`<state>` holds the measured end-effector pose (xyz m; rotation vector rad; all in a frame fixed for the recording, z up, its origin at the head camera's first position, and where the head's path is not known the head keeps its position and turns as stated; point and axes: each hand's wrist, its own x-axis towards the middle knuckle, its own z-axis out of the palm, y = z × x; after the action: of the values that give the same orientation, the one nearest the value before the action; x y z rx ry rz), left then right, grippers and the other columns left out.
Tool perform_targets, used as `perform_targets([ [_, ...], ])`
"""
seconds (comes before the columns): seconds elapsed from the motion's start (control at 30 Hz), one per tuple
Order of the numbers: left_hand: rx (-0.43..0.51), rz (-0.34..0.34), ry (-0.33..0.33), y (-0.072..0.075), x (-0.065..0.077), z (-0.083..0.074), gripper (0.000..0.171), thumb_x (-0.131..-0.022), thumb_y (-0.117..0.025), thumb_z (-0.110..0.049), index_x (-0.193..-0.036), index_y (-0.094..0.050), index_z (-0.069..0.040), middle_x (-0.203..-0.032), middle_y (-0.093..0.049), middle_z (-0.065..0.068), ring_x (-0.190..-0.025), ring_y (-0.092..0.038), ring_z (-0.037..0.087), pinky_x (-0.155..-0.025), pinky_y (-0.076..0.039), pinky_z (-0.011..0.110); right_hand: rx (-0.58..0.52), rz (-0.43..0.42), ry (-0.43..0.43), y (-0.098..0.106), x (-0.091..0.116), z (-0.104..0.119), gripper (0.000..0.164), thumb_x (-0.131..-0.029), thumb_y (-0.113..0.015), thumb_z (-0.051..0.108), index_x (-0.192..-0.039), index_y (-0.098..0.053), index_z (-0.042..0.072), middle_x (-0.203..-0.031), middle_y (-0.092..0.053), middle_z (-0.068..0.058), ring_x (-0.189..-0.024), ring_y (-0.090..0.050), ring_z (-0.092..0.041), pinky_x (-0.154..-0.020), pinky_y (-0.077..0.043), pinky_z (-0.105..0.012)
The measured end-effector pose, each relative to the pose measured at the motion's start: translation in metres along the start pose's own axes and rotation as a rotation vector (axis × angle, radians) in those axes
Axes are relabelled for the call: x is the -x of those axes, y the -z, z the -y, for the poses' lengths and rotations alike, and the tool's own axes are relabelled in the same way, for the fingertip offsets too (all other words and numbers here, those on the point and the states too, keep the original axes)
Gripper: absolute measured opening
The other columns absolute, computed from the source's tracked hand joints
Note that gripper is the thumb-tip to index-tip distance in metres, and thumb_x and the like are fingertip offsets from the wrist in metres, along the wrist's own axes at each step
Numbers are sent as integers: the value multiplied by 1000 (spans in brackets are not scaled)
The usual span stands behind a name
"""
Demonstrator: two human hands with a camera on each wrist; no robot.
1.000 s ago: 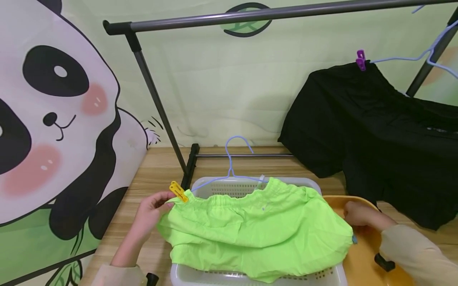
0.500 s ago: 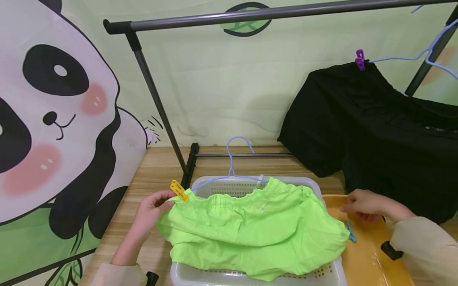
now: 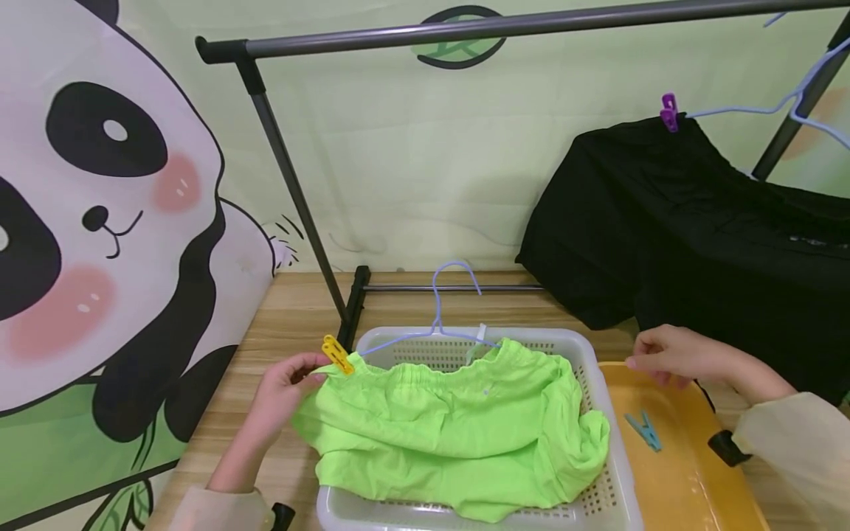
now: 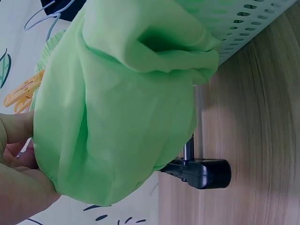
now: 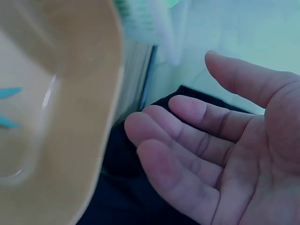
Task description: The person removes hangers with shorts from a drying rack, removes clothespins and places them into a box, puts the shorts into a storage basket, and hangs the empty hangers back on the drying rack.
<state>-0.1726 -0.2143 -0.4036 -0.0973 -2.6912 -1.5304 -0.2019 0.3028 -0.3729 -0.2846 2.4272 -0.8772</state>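
Note:
Lime-green shorts (image 3: 432, 435) lie over a white perforated basket (image 3: 614, 457). A blue wire hanger (image 3: 436, 302) runs along their waistband, its hook upright. A yellow clothespin (image 3: 338, 355) grips the waistband's left corner. My left hand (image 3: 282, 391) pinches the fabric just beside that clothespin; the left wrist view shows the cloth (image 4: 122, 103) hanging from thumb and fingers. Above the far edge of an orange tray (image 3: 690, 472) is my right hand (image 3: 684, 358), and the right wrist view shows its fingers (image 5: 187, 112) loosely bent, holding nothing. One blue clothespin (image 3: 644, 431) lies in the tray.
Black shorts (image 3: 697, 243) hang at the right on another blue hanger (image 3: 797, 96), with a purple clothespin (image 3: 669, 112). A dark metal rack (image 3: 425, 33) spans the back. Wood tabletop (image 3: 265, 354) shows left of the basket.
My right hand has moved up and away from the tray's inside. The green shorts' right side has slid inward, uncovering the blue clothespin and basket rim. The left hand keeps its pinch.

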Motion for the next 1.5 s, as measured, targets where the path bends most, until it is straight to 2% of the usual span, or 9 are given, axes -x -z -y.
perform_targets([
  [0.37,-9,-2,2,-2,1,0,18,-82,-55,3,-99,-62,2,-92,-61,15,-75,-50,6,-65,-43,19,34,-11,200,-4,5,38,24,-87,-54,26,-91,-54,2,-69,-49,-2,-57,-47,-11,-50,-44,-24],
  [0.5,-14,-5,-2,-2,1,0,18,-82,-55,3,-99,-63,2,-92,-61,15,-75,-50,6,-65,-43,19,13,5,255,-8,5,49,24,-87,-54,25,-93,-55,1,-72,-52,-2,-55,-46,-9,-49,-43,-24],
  [0.7,-4,-11,-4,-2,1,0,18,-82,-55,4,-98,-63,3,-91,-61,16,-74,-50,6,-64,-43,19,-12,53,304,-13,3,60,22,-88,-52,20,-98,-54,0,-76,-53,-3,-54,-46,-10,-50,-43,-24],
  [0.83,7,-13,-2,-2,1,1,18,-82,-55,4,-98,-62,4,-91,-61,16,-74,-50,6,-64,-43,19,-45,99,335,-17,0,67,20,-88,-53,18,-98,-54,1,-70,-50,-2,-52,-44,-9,-49,-42,-23],
  [0.97,12,-14,0,-2,1,1,18,-81,-55,5,-98,-62,4,-91,-60,16,-74,-50,6,-64,-43,19,-62,116,351,-21,-2,75,22,-88,-54,20,-98,-55,1,-74,-54,-4,-59,-48,-9,-50,-43,-23],
  [1.1,10,-13,-1,-2,2,1,19,-82,-54,5,-99,-62,4,-91,-60,16,-74,-50,7,-64,-43,19,-42,106,374,-24,-5,84,22,-87,-55,20,-99,-55,2,-79,-56,-7,-65,-51,-12,-53,-46,-25],
  [1.23,10,-9,1,-1,2,1,19,-82,-54,3,-99,-62,4,-91,-60,16,-74,-50,7,-64,-43,19,-1,90,419,-27,-11,92,19,-87,-55,18,-97,-56,3,-79,-59,-8,-64,-52,-11,-55,-47,-26],
  [1.5,24,22,1,1,2,0,20,-83,-54,1,-102,-61,3,-96,-60,16,-78,-50,6,-67,-43,19,97,29,479,-34,-19,106,18,-86,-57,20,-95,-58,5,-82,-61,2,-72,-52,-4,-69,-47,-22],
])
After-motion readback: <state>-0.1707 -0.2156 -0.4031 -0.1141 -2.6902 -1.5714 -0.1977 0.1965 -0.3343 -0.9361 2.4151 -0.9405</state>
